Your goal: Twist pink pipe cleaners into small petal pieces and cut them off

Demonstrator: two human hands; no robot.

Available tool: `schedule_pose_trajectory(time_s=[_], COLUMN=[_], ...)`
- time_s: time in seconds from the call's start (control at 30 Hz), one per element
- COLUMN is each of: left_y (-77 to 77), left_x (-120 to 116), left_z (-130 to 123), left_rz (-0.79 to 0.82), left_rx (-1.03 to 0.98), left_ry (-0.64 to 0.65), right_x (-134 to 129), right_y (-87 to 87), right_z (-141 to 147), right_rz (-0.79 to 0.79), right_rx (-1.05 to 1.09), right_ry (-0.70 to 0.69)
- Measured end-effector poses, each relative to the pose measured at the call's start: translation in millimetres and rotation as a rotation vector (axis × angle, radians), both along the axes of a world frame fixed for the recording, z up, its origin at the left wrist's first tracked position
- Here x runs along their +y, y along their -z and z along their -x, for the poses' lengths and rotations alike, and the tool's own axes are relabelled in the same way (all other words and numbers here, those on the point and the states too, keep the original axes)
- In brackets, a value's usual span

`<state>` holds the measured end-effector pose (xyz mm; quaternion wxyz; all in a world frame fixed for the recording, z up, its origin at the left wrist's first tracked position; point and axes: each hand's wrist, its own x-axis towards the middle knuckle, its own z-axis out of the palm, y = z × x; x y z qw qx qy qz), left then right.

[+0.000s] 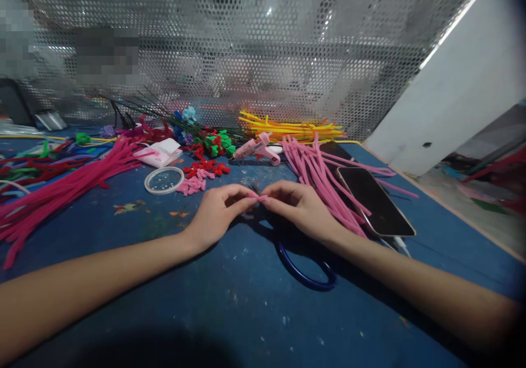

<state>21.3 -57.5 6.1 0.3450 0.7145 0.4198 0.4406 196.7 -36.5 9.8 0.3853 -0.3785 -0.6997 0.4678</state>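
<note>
My left hand (219, 209) and my right hand (302, 206) meet over the middle of the table. Between their pinched fingertips is a short pink pipe cleaner piece (258, 198), one end in each hand; its exact shape is mostly hidden by the fingers. Below my right hand lie scissors with a dark blue handle (306, 275), their blades partly covered by the hands. Small finished-looking twists of pink pipe cleaner (192, 185) and red pipe cleaner (207, 168) rest just beyond my left hand. Long light pink pipe cleaners (324, 187) lie beyond my right hand.
A pink glue gun (258, 148) stands behind the hands. Deep pink pipe cleaners (74, 184) spread at left, near a white ring-shaped dish (164, 180). A phone (376, 201) lies at right. Yellow pipe cleaners (291, 128) sit before a perforated metal panel (230, 45).
</note>
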Motion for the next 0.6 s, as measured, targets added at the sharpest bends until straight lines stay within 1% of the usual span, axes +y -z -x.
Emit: schedule_pose_trajectory(time_s=[0.07, 0.13, 0.17, 0.2, 0.23, 0.27, 0.33, 0.4, 0.47, 0.5, 0.53, 0.6], left_y=[-0.4, -0.6, -0.6, -0.5, -0.2, 0.1, 0.8, 1.0, 0.3, -0.3, -0.9, -2.0], left_x=[-3, -5, -6, -6, -6, -6, -5, -5, -6, -7, -8, -11], left_z=[3, 6, 8, 9, 11, 12, 13, 13, 11, 9, 7, 3], left_rz=[-0.272, -0.543, -0.649, -0.73, -0.789, -0.826, -0.86, -0.847, -0.782, -0.727, -0.656, -0.468], left_rx=[0.101, 0.18, 0.21, 0.239, 0.267, 0.291, 0.313, 0.306, 0.29, 0.28, 0.27, 0.247], left_ry=[0.02, 0.076, 0.099, 0.109, 0.108, 0.098, 0.073, 0.063, 0.054, 0.04, 0.018, -0.03], right_x=[-1, -3, -4, -6, -7, -9, -10, -11, -10, -10, -11, -13], right_y=[-11.1, -22.1, -26.5, -29.7, -31.6, -32.2, -30.2, -26.3, -23.4, -22.7, -22.6, -22.6], right_z=[-2, -6, -8, -9, -11, -12, -11, -9, -6, -4, -3, -1], right_rz=[0.225, 0.528, 0.674, 0.797, 0.887, 0.945, 1.0, 0.992, 0.899, 0.796, 0.652, 0.255], right_rx=[0.017, -0.017, -0.038, -0.05, -0.041, -0.01, 0.065, 0.114, 0.105, 0.074, 0.018, -0.153], right_ry=[-0.085, -0.244, -0.336, -0.417, -0.474, -0.503, -0.5, -0.471, -0.419, -0.369, -0.314, -0.205])
